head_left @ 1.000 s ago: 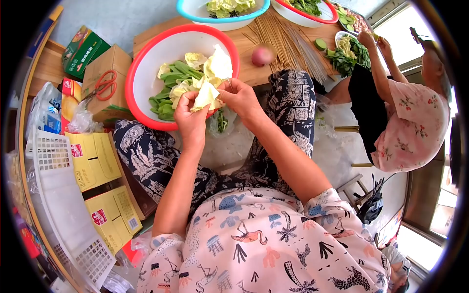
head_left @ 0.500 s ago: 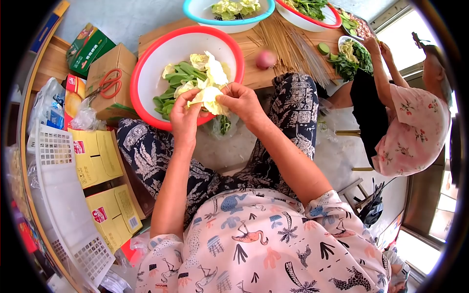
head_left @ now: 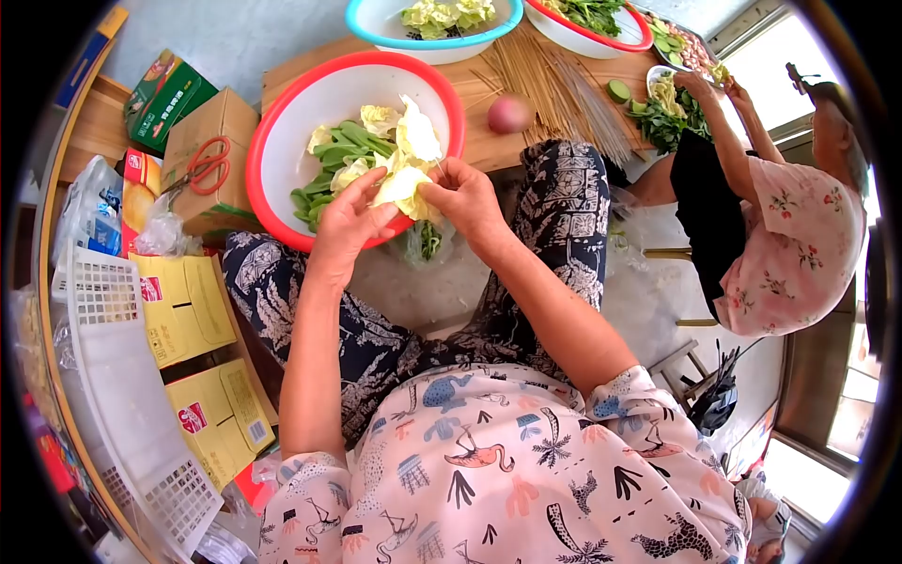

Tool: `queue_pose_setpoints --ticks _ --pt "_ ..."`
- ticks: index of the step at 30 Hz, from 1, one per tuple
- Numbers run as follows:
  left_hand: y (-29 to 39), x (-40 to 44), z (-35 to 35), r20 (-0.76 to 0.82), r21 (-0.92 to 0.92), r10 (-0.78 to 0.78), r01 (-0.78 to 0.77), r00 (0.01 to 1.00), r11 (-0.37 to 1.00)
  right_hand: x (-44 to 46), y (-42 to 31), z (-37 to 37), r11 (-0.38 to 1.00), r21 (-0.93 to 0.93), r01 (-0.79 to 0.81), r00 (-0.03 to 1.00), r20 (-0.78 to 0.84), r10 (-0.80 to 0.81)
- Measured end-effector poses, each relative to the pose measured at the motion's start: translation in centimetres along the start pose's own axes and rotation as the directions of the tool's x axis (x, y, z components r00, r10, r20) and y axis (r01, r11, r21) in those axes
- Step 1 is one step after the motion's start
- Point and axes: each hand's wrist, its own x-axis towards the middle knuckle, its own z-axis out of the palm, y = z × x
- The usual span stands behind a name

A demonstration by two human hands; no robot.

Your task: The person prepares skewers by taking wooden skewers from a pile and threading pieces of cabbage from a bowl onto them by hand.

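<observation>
Over the near edge of a red-rimmed white basin [head_left: 268, 160], my right hand [head_left: 470, 205] pinches a pale yellow cabbage leaf [head_left: 404, 190] between thumb and fingers. A thin light line, perhaps a skewer, shows at its fingertips. My left hand [head_left: 349, 224] is just left of that leaf, thumb and fingers apart; whether a fingertip touches it, I cannot tell. Inside the basin lie green leafy stalks [head_left: 352, 144] and more pale cabbage leaves [head_left: 416, 132]. Beneath the hands, a clear plastic bag with greens [head_left: 429, 240] hangs between my knees.
On the wooden table are bamboo skewers [head_left: 573, 89], a red onion [head_left: 510, 114], a blue-rimmed basin [head_left: 362, 19] and another red-rimmed basin [head_left: 601, 42]. Red-handled scissors [head_left: 209, 169] rest on a cardboard box [head_left: 221, 117] at left. Another person [head_left: 789, 235] sits at right, hands near greens.
My left hand has drawn back left from the cabbage leaf, its fingers spreading. My right hand keeps its pinch on the leaf. The view has shifted slightly.
</observation>
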Motion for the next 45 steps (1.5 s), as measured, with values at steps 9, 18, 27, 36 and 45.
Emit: queue_pose_setpoints --ticks 9,18,27,36,45 --pt "-0.9 0.7 1.2 -0.235 0.079 0.013 0.006 0.972 0.997 -0.7 0.0 0.5 0.999 0.020 0.028 0.999 0.039 -0.028" --pt "-0.6 0.7 1.3 -0.200 -0.255 -0.155 0.102 0.967 0.962 -0.9 -1.1 1.1 0.982 0.162 -0.097 0.995 0.052 0.090" --pt "-1.1 0.6 0.3 -0.308 -0.199 -0.154 0.095 0.939 0.975 -1.1 -1.6 2.0 0.987 0.143 -0.072 0.988 0.147 0.051" --pt "1.8 2.6 -6.9 -0.469 -0.111 0.030 -0.092 0.883 0.990 -4.9 -6.7 -0.2 0.986 -0.048 -0.158 0.885 0.437 0.163" --pt "1.3 2.8 -7.6 -0.524 -0.174 0.053 -0.168 0.850 0.970 -5.3 -7.1 1.7 0.943 -0.318 -0.097 0.867 0.438 0.236"
